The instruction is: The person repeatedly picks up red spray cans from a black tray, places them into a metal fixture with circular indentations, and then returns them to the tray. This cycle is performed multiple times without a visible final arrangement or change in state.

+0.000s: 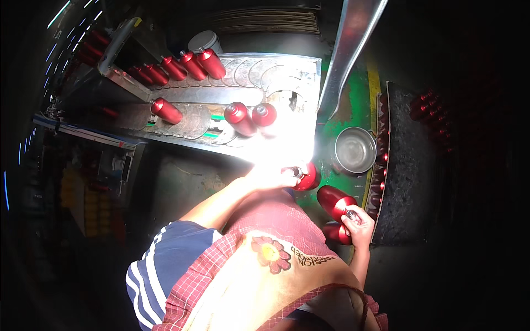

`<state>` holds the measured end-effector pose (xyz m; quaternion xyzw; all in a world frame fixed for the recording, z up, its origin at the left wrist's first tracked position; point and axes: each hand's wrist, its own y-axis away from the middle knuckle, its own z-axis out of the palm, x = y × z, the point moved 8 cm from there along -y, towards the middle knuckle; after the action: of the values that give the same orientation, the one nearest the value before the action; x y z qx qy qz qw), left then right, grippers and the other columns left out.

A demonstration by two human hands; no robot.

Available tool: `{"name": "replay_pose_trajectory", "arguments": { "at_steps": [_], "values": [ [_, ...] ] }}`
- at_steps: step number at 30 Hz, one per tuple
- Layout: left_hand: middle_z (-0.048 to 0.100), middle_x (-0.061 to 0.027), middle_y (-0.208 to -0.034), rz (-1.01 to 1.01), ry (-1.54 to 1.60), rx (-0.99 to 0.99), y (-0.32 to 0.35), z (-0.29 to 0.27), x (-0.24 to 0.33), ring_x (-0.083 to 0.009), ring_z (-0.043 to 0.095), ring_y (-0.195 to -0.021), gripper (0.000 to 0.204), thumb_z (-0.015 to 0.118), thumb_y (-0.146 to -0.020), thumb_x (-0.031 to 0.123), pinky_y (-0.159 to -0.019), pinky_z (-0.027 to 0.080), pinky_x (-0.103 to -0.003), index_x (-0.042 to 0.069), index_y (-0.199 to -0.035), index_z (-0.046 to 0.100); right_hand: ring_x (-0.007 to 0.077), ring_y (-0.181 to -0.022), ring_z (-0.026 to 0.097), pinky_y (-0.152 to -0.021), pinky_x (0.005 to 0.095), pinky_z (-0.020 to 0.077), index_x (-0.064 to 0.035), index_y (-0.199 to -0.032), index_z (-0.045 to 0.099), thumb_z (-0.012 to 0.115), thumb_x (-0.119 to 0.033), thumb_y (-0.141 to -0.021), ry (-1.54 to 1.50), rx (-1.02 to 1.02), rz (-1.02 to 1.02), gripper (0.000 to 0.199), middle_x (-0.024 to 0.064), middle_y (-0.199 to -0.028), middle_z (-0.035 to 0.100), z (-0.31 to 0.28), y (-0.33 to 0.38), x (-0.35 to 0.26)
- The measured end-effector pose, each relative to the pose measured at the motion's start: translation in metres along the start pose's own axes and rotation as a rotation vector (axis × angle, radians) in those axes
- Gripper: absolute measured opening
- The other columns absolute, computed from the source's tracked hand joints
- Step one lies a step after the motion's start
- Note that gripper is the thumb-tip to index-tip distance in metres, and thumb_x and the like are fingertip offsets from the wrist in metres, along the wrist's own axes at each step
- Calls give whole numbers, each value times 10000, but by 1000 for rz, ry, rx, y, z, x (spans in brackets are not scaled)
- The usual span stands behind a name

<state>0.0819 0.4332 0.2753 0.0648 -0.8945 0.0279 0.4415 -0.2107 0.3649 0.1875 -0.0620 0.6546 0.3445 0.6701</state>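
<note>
My left hand [279, 175], washed out by glare, is closed at the neck of a red metal bottle [310, 177] just off the near edge of the conveyor. Farther right, my right hand [360, 225] grips the neck of another red bottle [333, 200], its body tilted up and to the left. A further red bottle [337, 234] lies right below that hand; whether the fingers also hold it, I cannot tell. Two red bottles stand close together on the conveyor, one [239, 117] beside the other [264, 115], both with bare metal necks.
On the conveyor [193, 122] of overlapping metal plates, a lone red bottle [167, 110] leans, and several more line the far lane. A metal pot [355, 150] sits on the green floor. At right, a dark board [406, 165] stands beside rows of red bottles. A metal post [350, 49] rises nearby.
</note>
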Motion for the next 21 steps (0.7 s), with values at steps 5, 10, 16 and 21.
{"name": "replay_pose_trajectory", "arguments": {
  "at_steps": [5,10,16,21],
  "values": [
    [666,40,-903,-418,304,115,111,-90,-82,-35,551,-797,319,723,-791,-4,-736,474,-210,35,-1107,710,22,-699,528,-619,195,448,9,-1047,713,775,14,-756,239,-264,-99,298,-4,-908,671,130,-22,-12],
    [578,60,-751,-628,347,444,226,-218,-146,-5,486,-646,211,727,-784,-44,-584,389,-178,29,-981,701,21,-722,512,-649,189,452,27,-1020,721,775,-12,-758,346,-488,-136,270,-1,-964,697,279,-55,-33],
    [544,74,-658,-693,435,599,298,-361,-234,5,470,-538,204,698,-815,-46,-458,325,-185,63,-987,703,8,-727,495,-653,172,432,-9,-1073,680,716,50,-820,163,-430,-38,262,-47,-844,607,446,-116,-39],
    [562,54,-677,-571,177,540,277,-443,-283,-10,518,-629,180,707,-792,-6,-554,411,-202,67,-956,703,6,-617,459,-556,186,392,-49,-1063,689,737,-29,-816,438,-273,-46,253,-68,-701,551,520,-158,-50]
  ]
}}
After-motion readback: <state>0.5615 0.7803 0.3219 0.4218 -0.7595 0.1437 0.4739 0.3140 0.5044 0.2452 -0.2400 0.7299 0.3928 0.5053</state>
